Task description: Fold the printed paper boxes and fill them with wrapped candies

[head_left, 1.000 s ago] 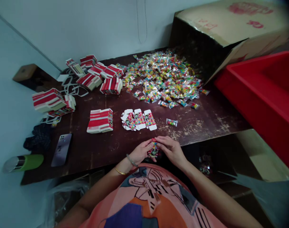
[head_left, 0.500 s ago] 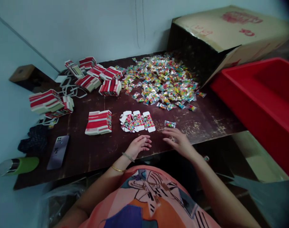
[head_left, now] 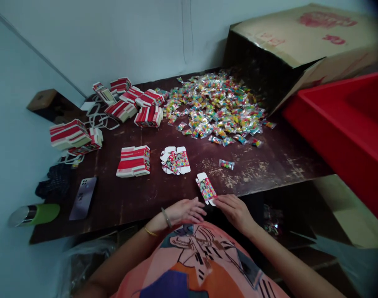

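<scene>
My right hand point(head_left: 234, 210) pinches the near end of a flat printed carton point(head_left: 206, 189) at the table's front edge. My left hand point(head_left: 185, 211) lies beside it with fingers stretched out, holding nothing. A small fan of flat cartons point(head_left: 174, 159) lies just beyond on the dark table point(head_left: 269, 161). One wrapped candy packet point(head_left: 226, 164) sits alone to the right of them. A big heap of candy packets point(head_left: 216, 107) spreads across the back of the table.
Bundles of red-and-white flat cartons point(head_left: 133, 160) lie at centre left and back left. A phone point(head_left: 82, 197), a green bottle point(head_left: 34, 213) and a dark cloth point(head_left: 52, 178) sit at the left edge. A tipped cardboard box point(head_left: 294, 45) and a red tub point(head_left: 347, 124) stand at right.
The folded box held a second ago is gone from my hands. My right hand reached to the fan of cartons and drew one flat carton back to the table's front edge.
</scene>
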Demonstrator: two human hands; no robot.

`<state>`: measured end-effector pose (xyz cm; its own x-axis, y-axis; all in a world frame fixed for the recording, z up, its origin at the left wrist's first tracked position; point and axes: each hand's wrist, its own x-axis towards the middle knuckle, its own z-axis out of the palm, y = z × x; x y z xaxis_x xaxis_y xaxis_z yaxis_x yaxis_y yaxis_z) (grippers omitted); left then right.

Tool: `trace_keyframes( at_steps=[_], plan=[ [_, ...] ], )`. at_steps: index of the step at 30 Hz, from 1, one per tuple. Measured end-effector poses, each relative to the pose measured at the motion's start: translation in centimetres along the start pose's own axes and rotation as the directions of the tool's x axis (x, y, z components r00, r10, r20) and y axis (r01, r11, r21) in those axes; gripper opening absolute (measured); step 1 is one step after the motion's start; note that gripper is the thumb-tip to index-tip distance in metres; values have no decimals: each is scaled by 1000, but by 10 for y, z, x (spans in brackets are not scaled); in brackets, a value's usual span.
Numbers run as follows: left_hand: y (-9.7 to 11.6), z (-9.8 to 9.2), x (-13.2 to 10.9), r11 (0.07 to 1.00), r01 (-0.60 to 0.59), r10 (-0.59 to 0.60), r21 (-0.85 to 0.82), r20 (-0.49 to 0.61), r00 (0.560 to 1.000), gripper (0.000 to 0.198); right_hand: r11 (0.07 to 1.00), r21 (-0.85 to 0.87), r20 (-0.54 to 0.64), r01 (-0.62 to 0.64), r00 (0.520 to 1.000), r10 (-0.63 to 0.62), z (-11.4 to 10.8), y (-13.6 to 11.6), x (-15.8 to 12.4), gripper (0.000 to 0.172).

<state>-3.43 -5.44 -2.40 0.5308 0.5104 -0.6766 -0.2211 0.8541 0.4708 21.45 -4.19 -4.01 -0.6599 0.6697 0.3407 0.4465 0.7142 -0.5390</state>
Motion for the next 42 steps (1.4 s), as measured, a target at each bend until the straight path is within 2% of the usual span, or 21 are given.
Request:
trace_keyframes(
  at_steps=[1, 3, 5, 8, 10, 12, 14, 16, 19, 21, 22, 25, 27, 29, 31, 32, 34, 36, 39, 40, 42],
  plan=[
    [1, 7, 6, 997, -36, 37, -64, 19, 999, 46, 998, 64, -61, -13, 998, 17, 3, -9, 2, 32],
    [7, 21, 16, 978, -133, 140, -160, 34, 990, 36, 984, 175, -98, 3, 995, 15, 7, -25, 10, 27],
    [14, 30, 18, 959, -228, 228, -170, -22, 973, 31, 975, 221, -105, -2, 994, 26, 9, -33, 23, 27],
    [19, 34, 15, 959, -263, 255, -104, -86, 963, 31, 963, 167, -231, -210, 941, 245, 7, -31, 44, 36],
    [17, 33, 11, 964, -260, 253, -59, -102, 962, 33, 935, 171, -252, -309, 904, 345, 6, -27, 56, 34],
    [13, 31, 9, 969, -247, 243, -25, -110, 964, 31, 914, 259, -175, -311, 916, 361, 6, -25, 66, 20],
    [9, 30, 8, 971, -238, 236, -2, -101, 966, 26, 863, 396, -34, -314, 934, 356, 4, -26, 71, 11],
    [8, 32, 6, 975, -221, 222, 29, -52, 974, 25, 779, 517, 150, -355, 933, 326, -3, -26, 74, 18],
    [12, 35, 4, 967, -212, 200, 139, 94, 975, 27, 669, 622, 396, -407, 900, 180, -20, -22, 78, 25],
    [16, 35, 4, 919, -261, 230, 296, 136, 964, 27, 652, 641, 447, -404, 888, 110, -29, -20, 80, 24],
    [17, 34, 5, 877, -295, 273, 379, 112, 956, 27, 660, 638, 432, -397, 894, 120, -30, -21, 81, 24],
    [13, 29, 9, 771, -334, 442, 543, -78, 894, 32, 689, 601, 291, -404, 914, 281, -26, -29, 81, 24],
    [7, 28, 9, 732, -355, 543, 582, -184, 819, 32, 695, 583, 208, -421, 904, 373, -19, -36, 77, 24],
    [3, 30, 5, 689, -415, 640, 594, -230, 733, 34, 666, 596, 172, -448, 882, 440, -14, -42, 70, 19],
    [0, 32, -1, 641, -486, 710, 594, -218, 670, 43, 570, 663, 170, -486, 839, 517, -12, -44, 64, 21],
    [0, 34, -5, 626, -509, 723, 591, -195, 663, 44, 495, 712, 179, -498, 810, 558, -11, -45, 60, 25],
    [0, 35, -13, 611, -513, 716, 603, -143, 684, 38, 297, 817, 231, -495, 752, 617, -8, -44, 53, 23],
    [0, 36, -21, 602, -494, 690, 628, -97, 717, 31, 36, 878, 350, -477, 691, 632, -3, -42, 47, 22],
    [-2, 37, -32, 570, -484, 666, 664, -28, 746, 21, -366, 785, 618, -499, 603, 504, 8, -39, 41, 30],
    [-4, 38, -34, 565, -492, 668, 663, -17, 744, 20, -452, 724, 689, -521, 580, 434, 10, -37, 40, 32],
    [-8, 39, -34, 601, -511, 681, 615, -59, 730, 20, -499, 630, 770, -595, 560, 305, 11, -35, 42, 33]
  ],
)
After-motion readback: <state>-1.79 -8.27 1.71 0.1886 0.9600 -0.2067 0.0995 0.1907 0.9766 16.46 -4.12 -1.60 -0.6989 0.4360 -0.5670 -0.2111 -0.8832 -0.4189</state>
